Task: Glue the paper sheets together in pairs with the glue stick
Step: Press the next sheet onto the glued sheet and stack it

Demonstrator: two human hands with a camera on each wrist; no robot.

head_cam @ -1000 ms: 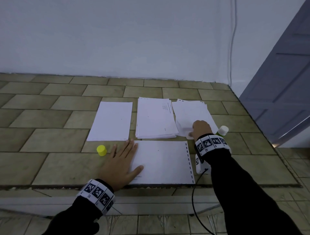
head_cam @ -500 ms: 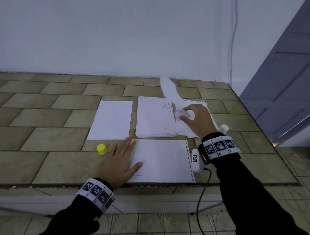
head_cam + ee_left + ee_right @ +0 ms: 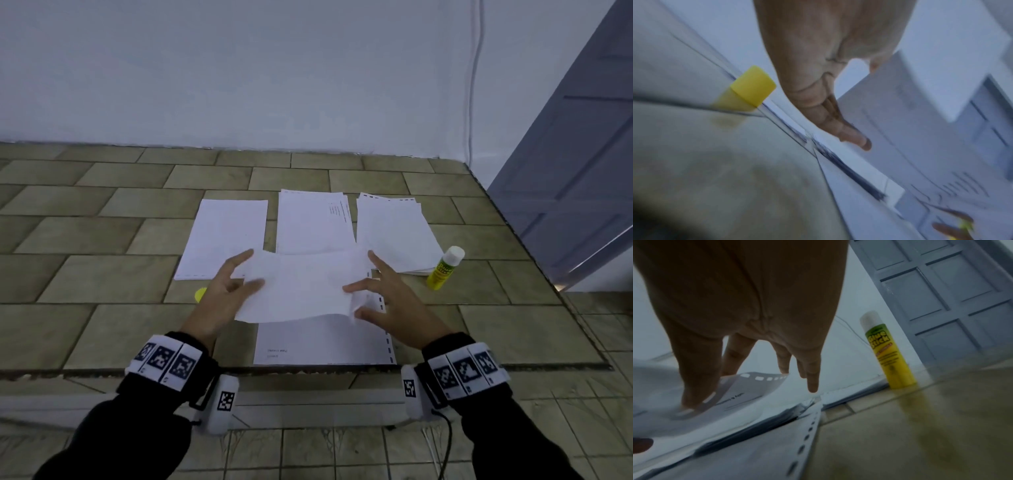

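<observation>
Both hands (image 3: pixel 387 301) now hold a lifted sheet (image 3: pixel 301 287) over the bottom sheet (image 3: pixel 322 342).

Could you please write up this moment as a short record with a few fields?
held sheet: loose paper sheet held between both hands above the base sheet
left hand: holds the sheet's left edge
right hand: pinches the right edge
glue stick: upright, uncapped, right of the stacks
yellow cap: on the tiles beside the left hand

yellow cap (image 3: pixel 200 294) half-hidden, sheet print (image 3: pixel 277 353) — perhaps illegible
</observation>
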